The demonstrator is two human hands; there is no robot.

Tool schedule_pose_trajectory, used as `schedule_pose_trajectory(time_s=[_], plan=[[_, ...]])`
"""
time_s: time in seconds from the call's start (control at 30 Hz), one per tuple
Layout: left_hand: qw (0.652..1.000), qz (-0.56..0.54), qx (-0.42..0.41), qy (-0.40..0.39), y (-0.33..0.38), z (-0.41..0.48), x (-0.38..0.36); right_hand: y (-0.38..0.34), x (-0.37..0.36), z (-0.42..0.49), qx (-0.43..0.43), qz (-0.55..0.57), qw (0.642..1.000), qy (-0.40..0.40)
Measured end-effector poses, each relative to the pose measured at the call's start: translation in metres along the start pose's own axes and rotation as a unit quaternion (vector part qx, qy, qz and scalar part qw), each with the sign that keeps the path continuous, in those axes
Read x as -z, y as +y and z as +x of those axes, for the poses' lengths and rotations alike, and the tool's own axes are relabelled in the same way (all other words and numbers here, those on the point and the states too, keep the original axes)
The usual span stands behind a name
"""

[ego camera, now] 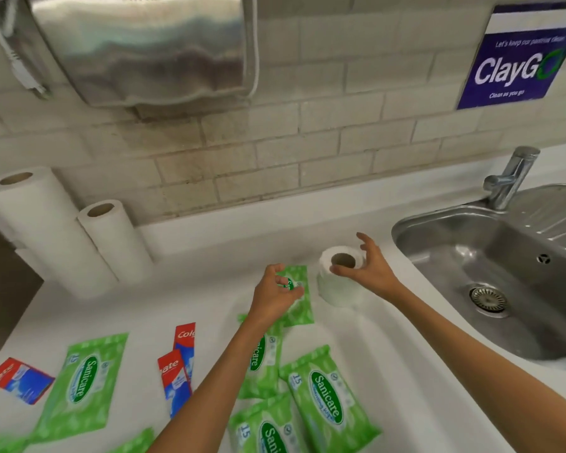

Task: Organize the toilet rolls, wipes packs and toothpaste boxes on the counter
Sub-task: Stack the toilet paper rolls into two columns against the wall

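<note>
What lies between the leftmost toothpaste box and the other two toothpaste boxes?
A green wipes pack lies flat there, as the head view shows.

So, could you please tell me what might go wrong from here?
The toilet roll stands near the sink rim; a nudge from the right hand could tip it into the basin. The left hand grips one Sanicare wipes pack while its forearm passes over other packs, which it could drag askew.
</note>
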State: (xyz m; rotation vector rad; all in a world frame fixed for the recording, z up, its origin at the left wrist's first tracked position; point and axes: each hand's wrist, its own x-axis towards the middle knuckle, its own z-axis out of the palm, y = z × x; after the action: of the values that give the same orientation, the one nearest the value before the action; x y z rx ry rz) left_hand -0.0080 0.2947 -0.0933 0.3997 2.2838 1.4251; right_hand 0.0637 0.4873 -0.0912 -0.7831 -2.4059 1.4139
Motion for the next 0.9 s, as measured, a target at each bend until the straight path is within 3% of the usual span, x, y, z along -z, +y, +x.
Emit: schedule_pose_trajectory(time_s=[0.27,0.63,0.9], plan=[[0.999,0.014,0.013,-0.037,0.014,0.010,-0.054,0.037,-0.001,0.004,-0.004,0.046,0.997,-0.066],[0.996,-0.078,0.039,-0.029,0.013,0.017,-0.065,0.054,-0.014,0.013,0.035,0.071,0.996,-0.035],[0.985,-0.169,0.012,0.017,0.024,0.016,-0.038,0.022,-0.024,0.016,0.038,0.095,0.994,-0.041]])
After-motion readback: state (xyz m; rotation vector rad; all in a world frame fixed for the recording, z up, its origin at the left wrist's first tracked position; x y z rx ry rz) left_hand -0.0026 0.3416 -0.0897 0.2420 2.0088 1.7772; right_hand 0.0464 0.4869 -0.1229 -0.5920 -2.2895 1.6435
